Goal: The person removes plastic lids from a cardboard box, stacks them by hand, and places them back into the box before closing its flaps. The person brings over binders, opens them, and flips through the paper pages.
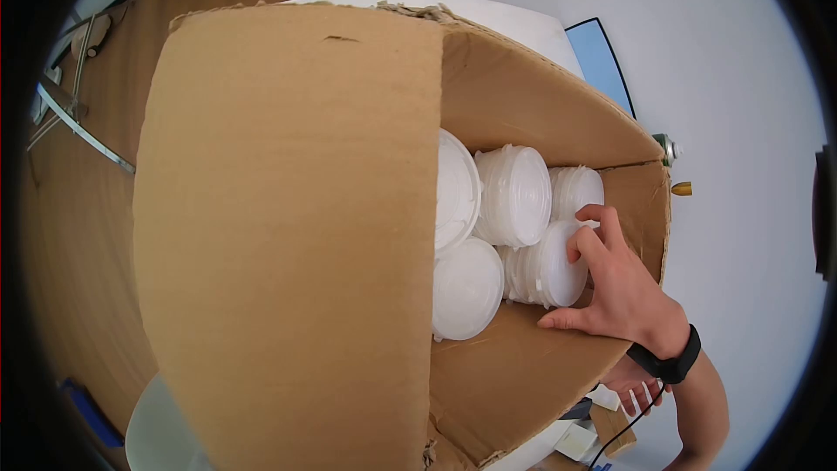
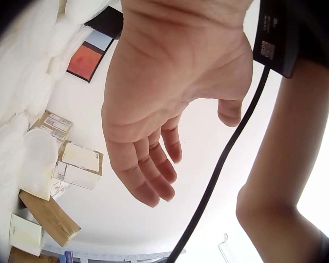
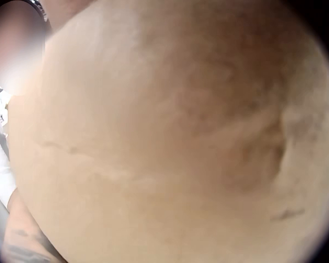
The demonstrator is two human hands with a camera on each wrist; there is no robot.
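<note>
In the head view, your right grip (image 1: 610, 283) is sitting inside the cardboard box (image 1: 296, 235) at about 4 o'clock from centre, with its back showing. Its fingers are bending over the face of the nearest stack of round white lids (image 1: 562, 262), and its thumb is lying apart, just below that stack's lower edge. You cannot tell from here whether the fingertips are pinching anything. A black wristband (image 1: 684, 358) is circling that wrist.

Around that nearest stack, a second stack (image 1: 519, 196) is standing at 11 o'clock, a third (image 1: 577, 187) between 12 and 1, a fourth (image 1: 453, 192) between 10 and 11, and a fifth (image 1: 468, 290) just past 9 towards 8.

Your left grip (image 2: 164, 98) is hanging outside the box, beyond your right wrist; its fingers are lying loose, and it is holding nothing. A black cable (image 2: 211, 189) is running past its thumb side.

Further out in the head view, the white desk (image 1: 514, 10) is showing at 1 o'clock and a blue screen (image 1: 602, 61) at 2. Blurred cardboard is filling most of the right wrist view.
</note>
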